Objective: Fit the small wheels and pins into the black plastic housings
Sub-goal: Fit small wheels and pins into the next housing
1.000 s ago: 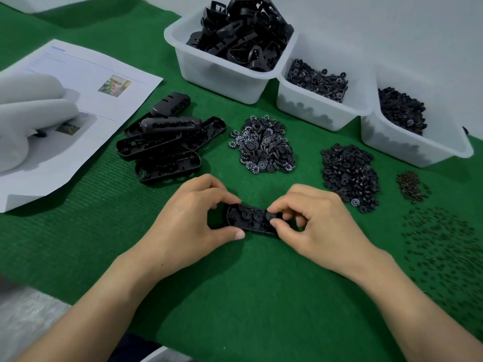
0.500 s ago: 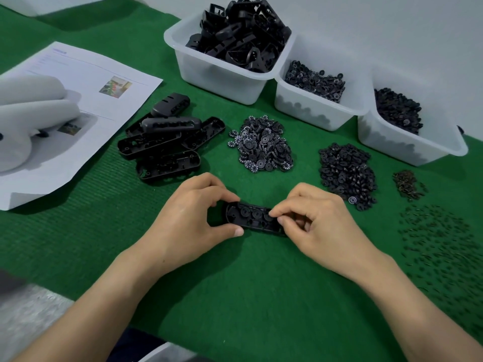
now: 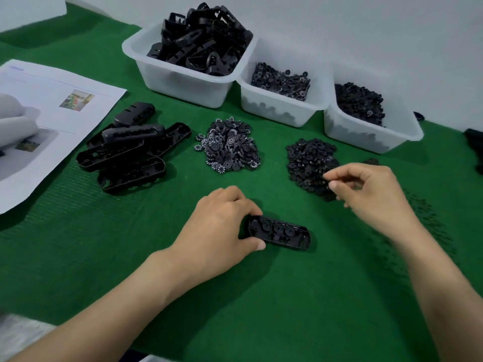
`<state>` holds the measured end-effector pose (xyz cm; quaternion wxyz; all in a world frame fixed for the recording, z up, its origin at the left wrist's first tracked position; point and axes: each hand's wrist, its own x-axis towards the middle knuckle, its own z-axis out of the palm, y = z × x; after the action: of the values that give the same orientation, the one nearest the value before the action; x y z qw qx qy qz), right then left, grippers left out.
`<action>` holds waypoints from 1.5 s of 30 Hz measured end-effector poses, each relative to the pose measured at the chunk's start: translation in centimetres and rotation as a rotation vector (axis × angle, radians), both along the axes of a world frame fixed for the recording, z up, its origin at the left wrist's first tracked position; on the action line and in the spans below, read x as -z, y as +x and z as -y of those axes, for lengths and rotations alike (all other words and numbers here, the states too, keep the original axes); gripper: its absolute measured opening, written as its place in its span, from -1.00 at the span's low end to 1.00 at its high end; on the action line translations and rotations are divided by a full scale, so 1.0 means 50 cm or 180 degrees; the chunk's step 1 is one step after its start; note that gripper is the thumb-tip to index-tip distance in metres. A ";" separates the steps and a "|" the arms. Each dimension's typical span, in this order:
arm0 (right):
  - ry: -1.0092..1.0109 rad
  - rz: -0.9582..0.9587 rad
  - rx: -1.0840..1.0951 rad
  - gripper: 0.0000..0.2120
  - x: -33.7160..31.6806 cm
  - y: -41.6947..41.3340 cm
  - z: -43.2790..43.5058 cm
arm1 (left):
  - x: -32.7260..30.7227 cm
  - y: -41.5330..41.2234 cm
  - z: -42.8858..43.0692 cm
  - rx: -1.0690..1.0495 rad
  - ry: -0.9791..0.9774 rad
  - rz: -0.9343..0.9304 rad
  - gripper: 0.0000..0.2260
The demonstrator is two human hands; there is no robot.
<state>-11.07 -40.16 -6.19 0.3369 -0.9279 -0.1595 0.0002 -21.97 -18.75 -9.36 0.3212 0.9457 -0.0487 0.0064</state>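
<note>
A black oblong housing (image 3: 281, 232) lies open side up on the green mat, with small wheels seated in it. My left hand (image 3: 222, 226) grips its left end between thumb and fingers. My right hand (image 3: 366, 189) hovers over the near edge of a pile of small black wheels (image 3: 308, 163), its thumb and forefinger pinched together; whether a wheel sits between them is blurred. A second pile of wheels with white-marked rims (image 3: 230, 147) lies at centre. Tiny dark pins (image 3: 423, 226) are scattered on the mat to the right.
A stack of empty housings (image 3: 125, 150) lies left of centre. Three white bins stand at the back: housings (image 3: 188, 82), marked wheels (image 3: 274, 103), black wheels (image 3: 371, 126). A printed sheet (image 3: 52, 105) and a white glove (image 3: 13, 121) lie at the left.
My right hand has left the housing's right end and moved up and right to the black wheel pile. My left hand still holds the housing in place.
</note>
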 end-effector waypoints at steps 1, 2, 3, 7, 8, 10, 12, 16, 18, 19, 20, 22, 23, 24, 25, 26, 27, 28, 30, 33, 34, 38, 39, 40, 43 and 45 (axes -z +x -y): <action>-0.0138 0.0008 0.0014 -0.83 0.000 0.005 0.009 | -0.001 0.006 0.013 0.0058 0.0012 -0.0012 -0.61; -0.0300 0.0017 0.0005 -0.84 0.001 0.009 0.016 | -0.002 0.012 0.024 0.0107 0.0013 -0.0029 -0.62; -0.0450 0.0024 -0.0017 -0.85 0.002 0.012 0.021 | -0.003 0.019 0.036 0.0151 0.0006 -0.0043 -0.64; -0.0950 0.0176 -0.0064 -0.90 0.009 0.017 0.034 | -0.005 0.044 0.073 0.0273 -0.0038 -0.0023 -0.67; -0.1060 0.0215 -0.0055 -0.88 0.011 0.017 0.037 | -0.004 0.048 0.080 0.0307 -0.0073 -0.0018 -0.68; -0.1229 0.0228 -0.0018 -0.86 0.014 0.018 0.043 | 0.002 0.051 0.086 0.0420 -0.0150 -0.0017 -0.69; -0.1322 0.0173 -0.0035 -0.80 0.019 0.018 0.041 | 0.010 0.050 0.083 0.0515 -0.0240 0.0007 -0.67; -0.1281 0.0145 -0.0359 -0.77 0.024 0.011 0.014 | 0.018 0.046 0.068 0.0588 -0.0377 0.0062 -0.65; -0.1100 0.0106 -0.0546 -0.81 0.024 -0.001 0.001 | 0.019 0.046 0.066 0.0616 -0.0389 0.0050 -0.63; -0.0968 0.0051 -0.0626 -0.83 0.023 -0.009 -0.001 | 0.018 0.046 0.066 0.0630 -0.0387 0.0037 -0.61; -0.0827 -0.0008 -0.0679 -0.82 0.023 -0.015 -0.001 | 0.018 0.046 0.066 0.0647 -0.0378 0.0033 -0.60; -0.0566 -0.0102 -0.0631 -0.77 0.020 -0.024 0.008 | 0.017 0.046 0.064 0.0674 -0.0361 0.0030 -0.59; -0.0471 -0.0130 -0.0541 -0.75 0.017 -0.026 0.014 | 0.017 0.046 0.062 0.0675 -0.0354 0.0017 -0.58; -0.0428 -0.0141 -0.0443 -0.76 0.015 -0.026 0.020 | 0.017 0.046 0.061 0.0670 -0.0346 0.0000 -0.58; -0.0466 -0.0138 -0.0361 -0.78 0.013 -0.026 0.025 | 0.017 0.046 0.061 0.0664 -0.0341 -0.0016 -0.58; -0.0568 -0.0132 -0.0326 -0.81 0.013 -0.027 0.027 | 0.017 0.046 0.061 0.0652 -0.0346 -0.0028 -0.58; -0.0688 -0.0135 -0.0345 -0.86 0.015 -0.029 0.027 | 0.017 0.046 0.061 0.0629 -0.0360 -0.0038 -0.59; -0.0772 -0.0147 -0.0392 -0.90 0.017 -0.030 0.023 | 0.017 0.046 0.062 0.0602 -0.0377 -0.0045 -0.60; -0.0814 -0.0172 -0.0459 -0.97 0.023 -0.032 0.014 | 0.017 0.046 0.062 0.0562 -0.0389 -0.0058 -0.61; -0.0765 -0.0190 -0.0429 -0.90 0.029 -0.028 0.002 | 0.016 0.047 0.063 0.0543 -0.0394 -0.0060 -0.59; -0.0746 -0.0187 -0.0435 -0.88 0.030 -0.028 -0.001 | 0.016 0.047 0.063 0.0543 -0.0403 -0.0063 -0.58; -0.0684 -0.0128 -0.0434 -0.89 0.033 -0.030 -0.009 | 0.016 0.047 0.062 0.0536 -0.0431 -0.0056 -0.57; -0.0677 -0.0108 -0.0425 -0.91 0.034 -0.031 -0.009 | 0.015 0.046 0.061 0.0536 -0.0440 -0.0054 -0.57; -0.0671 -0.0090 -0.0418 -0.92 0.035 -0.031 -0.009 | 0.015 0.046 0.061 0.0538 -0.0445 -0.0055 -0.57; -0.0624 -0.0046 -0.0389 -0.94 0.036 -0.033 -0.004 | 0.015 0.047 0.063 0.0544 -0.0446 -0.0059 -0.59; -0.0528 0.0111 -0.0305 -0.94 0.033 -0.037 0.003 | 0.015 0.047 0.063 0.0547 -0.0448 -0.0048 -0.59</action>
<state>-12.92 -40.32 -7.86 0.2556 -0.9438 -0.2090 0.0133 -19.60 -21.91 -10.10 0.3866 0.9132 -0.1266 -0.0249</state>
